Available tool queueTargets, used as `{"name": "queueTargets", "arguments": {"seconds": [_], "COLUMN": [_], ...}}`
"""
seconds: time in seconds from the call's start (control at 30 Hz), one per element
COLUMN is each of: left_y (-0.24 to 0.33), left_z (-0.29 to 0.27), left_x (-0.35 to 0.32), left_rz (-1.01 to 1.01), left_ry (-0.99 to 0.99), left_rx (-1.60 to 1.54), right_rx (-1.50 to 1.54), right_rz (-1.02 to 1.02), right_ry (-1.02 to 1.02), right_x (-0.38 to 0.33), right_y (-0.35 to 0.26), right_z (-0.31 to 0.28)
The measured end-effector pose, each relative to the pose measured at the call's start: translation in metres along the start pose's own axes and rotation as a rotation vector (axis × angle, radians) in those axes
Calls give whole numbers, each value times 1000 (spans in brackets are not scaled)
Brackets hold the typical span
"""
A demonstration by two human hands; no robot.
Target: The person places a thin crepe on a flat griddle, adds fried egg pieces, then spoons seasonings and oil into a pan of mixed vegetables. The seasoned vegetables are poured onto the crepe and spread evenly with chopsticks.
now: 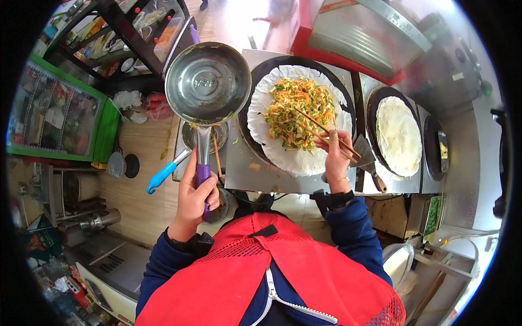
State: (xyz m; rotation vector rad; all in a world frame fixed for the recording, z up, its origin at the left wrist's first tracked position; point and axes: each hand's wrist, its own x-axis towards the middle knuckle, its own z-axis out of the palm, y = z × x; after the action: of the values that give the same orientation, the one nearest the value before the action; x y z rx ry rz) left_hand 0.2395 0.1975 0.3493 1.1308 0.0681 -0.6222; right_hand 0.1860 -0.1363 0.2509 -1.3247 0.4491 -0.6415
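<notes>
My left hand (194, 191) is wrapped round the purple handle of a deep round steel ladle (206, 81). The ladle's bowl faces up, and only a few food bits cling to its rim. In my right hand (338, 156) is a pair of wooden chopsticks (315, 123), their tips in a heap of shredded vegetables (296, 98), orange and green. That heap lies on a thin white flatbread (299, 163) with ragged edges, spread over a round black griddle (243, 127). A spatula (363, 149) with a wooden handle rests just right of my right hand.
A second griddle to the right carries a pale flatbread (399, 136); a smaller griddle (432, 146) stands beyond it. Beneath the ladle is a metal bowl (220, 133), near a blue-handled utensil (163, 176). A red-edged metal box (359, 43) borders the back. Dark shelves (114, 27) stand far left.
</notes>
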Motion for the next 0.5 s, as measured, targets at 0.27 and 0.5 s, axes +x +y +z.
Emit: {"name": "queueTargets", "arguments": {"seconds": [0.27,0.5], "left_y": [0,-1], "left_z": [3,22], "left_x": [-2,7], "left_rz": [0,-30], "left_ry": [41,48], "left_rx": [43,107], "right_rx": [-60,106], "right_rz": [183,46], "right_ry": [151,-58], "right_x": [-11,55], "right_y": [-36,0], "right_z": [-112,-75]}}
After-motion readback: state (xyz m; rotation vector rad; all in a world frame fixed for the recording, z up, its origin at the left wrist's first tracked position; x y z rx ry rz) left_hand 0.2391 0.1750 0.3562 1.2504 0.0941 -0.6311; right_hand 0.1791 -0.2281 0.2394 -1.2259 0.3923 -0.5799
